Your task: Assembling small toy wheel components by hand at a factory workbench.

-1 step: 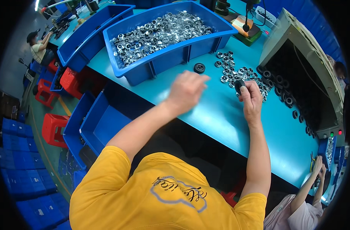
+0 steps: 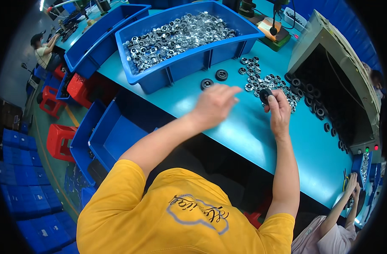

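My right hand (image 2: 279, 108) pinches a black rubber tire (image 2: 265, 96) between thumb and fingers, above the near part of a pile of small chrome wheel hubs (image 2: 269, 80). My left hand (image 2: 216, 103) is over the bench, slightly blurred, with a finger stretched to the right; I see nothing held in it. Just beyond that hand a black-tired wheel (image 2: 206, 84) lies flat on the bench. A second wheel (image 2: 221, 75) rests close by, to its right. Loose black tires (image 2: 319, 111) are strewn to the right of the hubs.
A large blue bin (image 2: 185, 63) full of chrome hubs stands at the back of the turquoise bench (image 2: 316, 165). On the right is a beige machine (image 2: 301, 46) with a dark opening. A co-worker's hands (image 2: 351, 186) are at the lower right. Red stools (image 2: 60, 142) stand at left.
My left hand has shifted right and slightly nearer, uncovering the left of the two wheels on the bench. My right hand stays in place with the tire, which has turned slightly.
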### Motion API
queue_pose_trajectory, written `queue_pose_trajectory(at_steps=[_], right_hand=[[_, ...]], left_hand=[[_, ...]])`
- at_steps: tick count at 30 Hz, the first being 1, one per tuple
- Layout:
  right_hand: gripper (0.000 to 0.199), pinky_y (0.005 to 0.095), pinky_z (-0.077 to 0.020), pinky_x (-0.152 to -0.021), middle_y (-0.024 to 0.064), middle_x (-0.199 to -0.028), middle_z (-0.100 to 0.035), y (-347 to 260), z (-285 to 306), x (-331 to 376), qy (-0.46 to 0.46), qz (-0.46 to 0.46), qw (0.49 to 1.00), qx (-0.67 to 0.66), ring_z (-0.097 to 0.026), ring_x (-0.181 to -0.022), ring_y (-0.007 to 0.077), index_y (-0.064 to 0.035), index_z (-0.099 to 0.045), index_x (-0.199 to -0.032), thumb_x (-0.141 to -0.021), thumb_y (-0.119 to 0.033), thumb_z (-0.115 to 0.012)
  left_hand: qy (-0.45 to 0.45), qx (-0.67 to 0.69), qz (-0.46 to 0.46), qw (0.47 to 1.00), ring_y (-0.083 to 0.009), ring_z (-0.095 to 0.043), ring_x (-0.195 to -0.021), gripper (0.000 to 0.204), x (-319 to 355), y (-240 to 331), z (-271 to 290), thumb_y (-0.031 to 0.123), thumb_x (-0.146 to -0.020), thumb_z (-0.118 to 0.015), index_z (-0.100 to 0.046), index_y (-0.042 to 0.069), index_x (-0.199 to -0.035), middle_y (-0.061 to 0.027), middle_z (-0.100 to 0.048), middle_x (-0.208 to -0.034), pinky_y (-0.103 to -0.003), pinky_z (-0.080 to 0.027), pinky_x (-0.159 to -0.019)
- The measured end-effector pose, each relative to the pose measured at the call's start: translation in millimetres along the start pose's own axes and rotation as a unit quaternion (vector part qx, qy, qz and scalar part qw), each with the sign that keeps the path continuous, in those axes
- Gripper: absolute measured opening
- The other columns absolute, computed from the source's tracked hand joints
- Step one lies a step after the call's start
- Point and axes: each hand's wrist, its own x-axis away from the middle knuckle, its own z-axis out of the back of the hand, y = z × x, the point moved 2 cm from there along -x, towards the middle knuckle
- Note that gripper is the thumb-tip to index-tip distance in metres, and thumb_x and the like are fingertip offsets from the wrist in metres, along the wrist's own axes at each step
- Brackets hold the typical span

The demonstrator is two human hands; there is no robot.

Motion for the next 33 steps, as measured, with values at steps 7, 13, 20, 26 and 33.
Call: queue_pose_trajectory(at_steps=[7, 13, 20, 26, 33], right_hand=[[0.032, 0.0243, -0.0418, -0.057, 0.0006, -0.07, -0.057, 8.3, 12.9, 2.7, -0.002, -0.037, 0.999, -0.038, -0.051, -0.062, 0.0074, -0.0032, -0.062, -0.095, -0.103, -0.031, -0.048], [0.027, 0.0239, -0.0425, -0.057, 0.0, -0.072, -0.059, 22.4, 46.2, -6.1, 0.095, -0.055, 0.989, 0.095, -0.052, -0.064, 0.0071, -0.0021, -0.065, -0.095, -0.101, -0.028, -0.057], [0.028, 0.0295, -0.0464, -0.062, 0.005, -0.088, -0.059, 7.6, 69.6, -3.5, -0.048, -0.079, 0.946, 0.311, -0.053, -0.067, 0.0145, -0.0043, -0.072, -0.099, -0.075, -0.015, -0.082], [0.027, 0.031, -0.0479, -0.066, 0.0063, -0.09, -0.058, 15.7, 66.1, -3.2, -0.069, -0.093, 0.942, 0.315, -0.055, -0.071, 0.0171, -0.0047, -0.073, -0.101, -0.076, -0.012, -0.08], [0.028, 0.0342, -0.0514, -0.071, 0.0078, -0.098, -0.059, 6.1, 66.5, -3.4, -0.072, -0.085, 0.946, 0.304, -0.061, -0.077, 0.0206, -0.0041, -0.073, -0.101, -0.075, -0.008, -0.079]], left_hand=[[-0.121, 0.437, 0.267, 0.85, -0.0136, -0.062, -0.072, 0.028, -50.4, 29.0, -74.0, 0.018, -0.096, -0.065, -0.06, 0.001, -0.118, -0.0072, -0.067, -0.091, -0.031, -0.051, -0.059], [-0.103, 0.546, 0.308, 0.772, -0.0094, -0.061, -0.066, 0.019, -66.8, 13.3, -107.5, 0.014, -0.094, -0.069, -0.062, 0.0, -0.105, -0.0044, -0.067, -0.083, -0.024, -0.049, -0.051], [-0.105, 0.545, 0.284, 0.782, -0.0066, -0.057, -0.058, 0.024, -63.4, 2.1, -103.6, 0.023, -0.09, -0.076, -0.06, 0.006, -0.094, 0.0006, -0.062, -0.071, -0.023, -0.045, -0.048], [-0.144, 0.631, 0.289, 0.705, -0.0114, -0.062, -0.07, 0.028, -62.4, 1.1, -111.4, 0.026, -0.093, -0.073, -0.058, 0.004, -0.101, -0.0049, -0.065, -0.084, -0.027, -0.051, -0.056], [-0.15, 0.739, 0.318, 0.575, -0.0209, -0.065, -0.083, 0.041, -59.5, -5.7, -112.1, 0.039, -0.107, -0.042, -0.06, 0.002, -0.109, -0.0142, -0.067, -0.097, -0.036, -0.056, -0.072]])
